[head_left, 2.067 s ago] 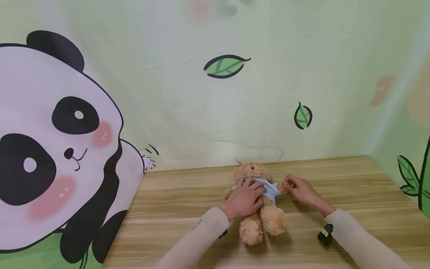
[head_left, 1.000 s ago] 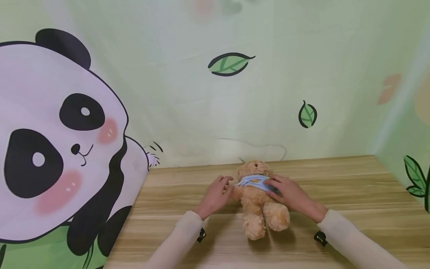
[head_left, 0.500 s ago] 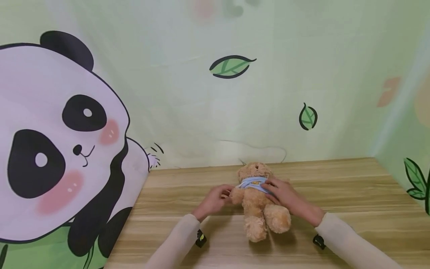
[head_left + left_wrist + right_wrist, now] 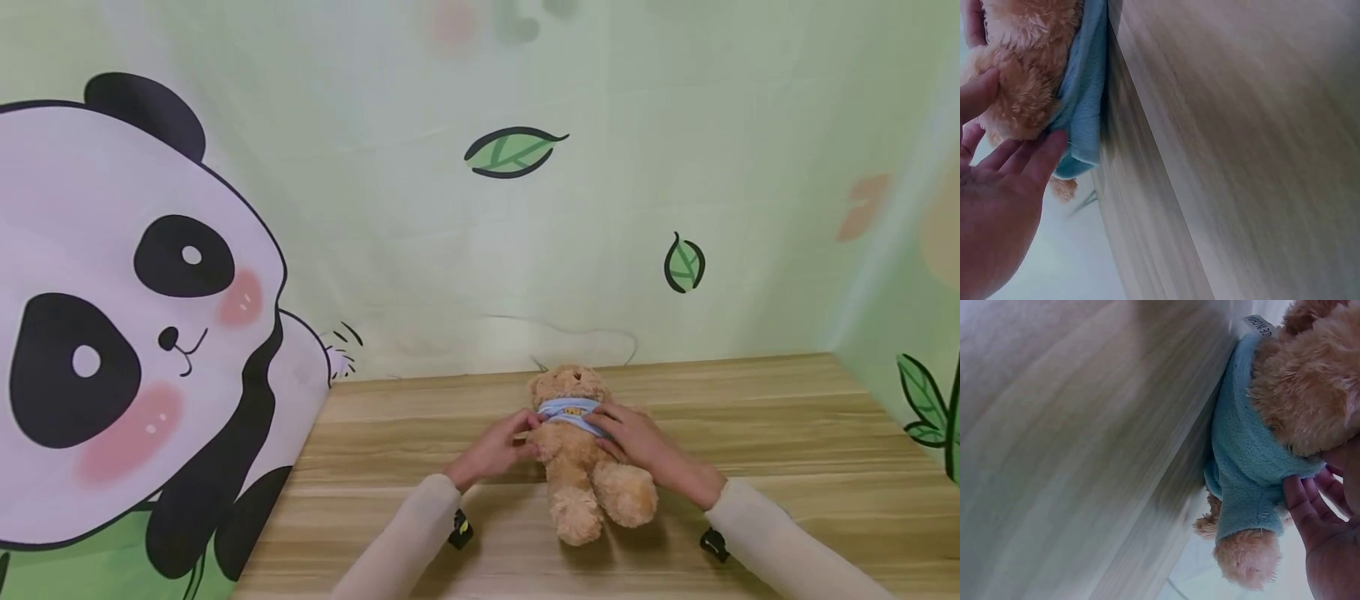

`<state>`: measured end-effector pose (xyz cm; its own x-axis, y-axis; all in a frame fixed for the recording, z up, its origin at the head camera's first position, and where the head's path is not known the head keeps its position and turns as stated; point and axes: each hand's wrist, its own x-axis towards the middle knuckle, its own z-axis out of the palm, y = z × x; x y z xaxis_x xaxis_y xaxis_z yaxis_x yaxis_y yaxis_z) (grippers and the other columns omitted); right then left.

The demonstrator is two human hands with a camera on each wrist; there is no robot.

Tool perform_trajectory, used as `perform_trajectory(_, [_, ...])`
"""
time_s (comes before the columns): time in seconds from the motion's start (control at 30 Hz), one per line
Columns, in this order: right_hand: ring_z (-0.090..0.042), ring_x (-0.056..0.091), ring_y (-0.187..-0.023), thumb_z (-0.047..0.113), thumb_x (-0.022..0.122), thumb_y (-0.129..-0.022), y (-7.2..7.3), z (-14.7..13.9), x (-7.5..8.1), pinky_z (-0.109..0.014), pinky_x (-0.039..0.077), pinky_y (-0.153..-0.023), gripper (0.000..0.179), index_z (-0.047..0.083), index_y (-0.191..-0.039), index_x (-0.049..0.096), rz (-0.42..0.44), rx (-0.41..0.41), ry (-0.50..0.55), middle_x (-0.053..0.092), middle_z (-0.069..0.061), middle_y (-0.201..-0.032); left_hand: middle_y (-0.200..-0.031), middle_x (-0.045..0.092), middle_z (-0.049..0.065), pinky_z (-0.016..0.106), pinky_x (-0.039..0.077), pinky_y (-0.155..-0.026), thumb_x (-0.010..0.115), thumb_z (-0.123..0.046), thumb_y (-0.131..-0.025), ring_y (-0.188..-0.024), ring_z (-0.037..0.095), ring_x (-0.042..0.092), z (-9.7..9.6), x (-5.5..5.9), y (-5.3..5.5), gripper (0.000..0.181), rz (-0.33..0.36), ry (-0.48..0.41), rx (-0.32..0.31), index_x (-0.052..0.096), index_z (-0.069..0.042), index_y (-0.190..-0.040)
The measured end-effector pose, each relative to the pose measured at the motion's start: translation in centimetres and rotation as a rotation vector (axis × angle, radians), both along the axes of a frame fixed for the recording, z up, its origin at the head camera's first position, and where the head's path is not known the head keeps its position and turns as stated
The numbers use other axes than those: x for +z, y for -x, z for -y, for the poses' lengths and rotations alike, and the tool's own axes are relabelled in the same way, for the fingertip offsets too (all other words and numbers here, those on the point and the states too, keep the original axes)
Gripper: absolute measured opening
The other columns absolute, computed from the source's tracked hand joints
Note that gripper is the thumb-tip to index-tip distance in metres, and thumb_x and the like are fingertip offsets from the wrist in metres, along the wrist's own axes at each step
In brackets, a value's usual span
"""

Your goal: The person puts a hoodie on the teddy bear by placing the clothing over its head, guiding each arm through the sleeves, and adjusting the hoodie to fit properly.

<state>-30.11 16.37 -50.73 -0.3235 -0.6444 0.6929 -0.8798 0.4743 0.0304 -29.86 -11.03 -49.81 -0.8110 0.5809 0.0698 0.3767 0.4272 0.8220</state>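
Note:
A light-brown teddy bear (image 4: 573,467) lies on its back on the table, head toward the wall. Its small blue shirt (image 4: 573,410) is bunched up around the chest, leaving the belly bare. At the bear's arm on the image's left, my left hand (image 4: 491,450) has its thumb on the fur and its fingertips at the shirt's armhole, as the left wrist view shows. My right hand (image 4: 645,442) grips the shirt hem on the other side; in the right wrist view the bear's other arm (image 4: 1249,559) sticks out of the sleeve.
The wood-grain table (image 4: 405,417) meets a pale green wall cloth (image 4: 360,208) printed with leaves and a large panda (image 4: 127,333). A white tag (image 4: 1260,325) pokes out near the shirt's lower edge. Each wrist carries a small black camera.
The right hand has gone from the bear's arm to the shirt hem. My left hand left the chest for the opposite arm, which now lies outside the shirt, and has moved right toward the armhole.

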Motion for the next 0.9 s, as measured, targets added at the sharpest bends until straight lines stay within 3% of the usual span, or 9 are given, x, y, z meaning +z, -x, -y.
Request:
perform_trajectory(0.13, [-0.026, 0.067, -0.087, 0.016, 0.061, -0.097, 0.19, 0.26, -0.01, -0.039, 0.055, -0.071, 0.024, 0.000, -0.115, 0.066, -0.006, 0.011, 0.008, 0.067, -0.012, -0.103, -0.145, 0.052, 0.016, 0.047, 0.041, -0.110, 0.062, -0.005, -0.094, -0.136, 0.036, 0.048, -0.10, 0.29, 0.05, 0.017, 0.020, 0.030, -0.001, 0.047, -0.006, -0.103])
perform_trajectory(0.3, [-0.027, 0.064, -0.087, 0.029, 0.047, -0.104, 0.43, 0.43, -0.22, -0.039, 0.052, -0.067, 0.035, 0.007, -0.113, 0.071, -0.073, 0.009, 0.007, 0.066, -0.011, -0.101, -0.140, 0.052, 0.011, 0.046, 0.043, -0.107, 0.062, -0.006, -0.095, -0.132, 0.032, 0.049, -0.32, 0.49, 0.06, 0.037, 0.055, 0.063, 0.025, 0.049, -0.012, -0.129])
perform_trajectory(0.4, [-0.031, 0.063, -0.097, 0.032, 0.056, -0.100, 0.15, 0.37, -0.26, -0.044, 0.051, -0.070, 0.031, 0.011, -0.117, 0.071, -0.052, -0.046, -0.031, 0.066, -0.013, -0.111, -0.143, 0.049, 0.010, 0.047, 0.043, -0.106, 0.063, -0.011, -0.095, -0.131, 0.031, 0.048, -0.27, 0.37, 0.09, 0.048, 0.062, 0.094, 0.032, 0.048, -0.014, -0.141])
perform_trajectory(0.57, [-0.033, 0.065, -0.106, 0.022, 0.075, -0.084, -0.28, 0.49, 0.13, -0.047, 0.055, -0.079, 0.041, 0.004, -0.121, 0.068, 0.033, -0.022, -0.053, 0.064, -0.018, -0.122, -0.143, 0.047, 0.011, 0.049, 0.041, -0.108, 0.063, -0.016, -0.096, -0.133, 0.032, 0.045, -0.28, -0.01, 0.29, 0.047, 0.074, 0.103, 0.022, 0.049, -0.013, -0.141])
perform_trajectory(0.77, [-0.033, 0.063, -0.108, 0.022, 0.072, -0.088, -0.24, 0.73, 0.12, -0.045, 0.055, -0.082, 0.042, 0.001, -0.124, 0.064, 0.040, -0.028, -0.085, 0.063, -0.017, -0.123, -0.146, 0.047, 0.012, 0.048, 0.041, -0.108, 0.062, -0.013, -0.096, -0.136, 0.032, 0.044, -0.55, -0.18, 0.43, 0.037, 0.126, 0.056, 0.023, 0.050, -0.016, -0.131])
perform_trajectory(0.9, [-0.034, 0.061, -0.111, 0.021, 0.073, -0.087, -0.36, 0.76, 0.09, -0.046, 0.055, -0.083, 0.045, 0.003, -0.127, 0.063, 0.073, -0.061, -0.109, 0.062, -0.017, -0.124, -0.142, 0.051, 0.010, 0.046, 0.043, -0.106, 0.062, -0.012, -0.095, -0.133, 0.029, 0.047, -0.96, -0.35, 0.53, 0.038, 0.101, 0.055, 0.037, 0.051, -0.015, -0.131])
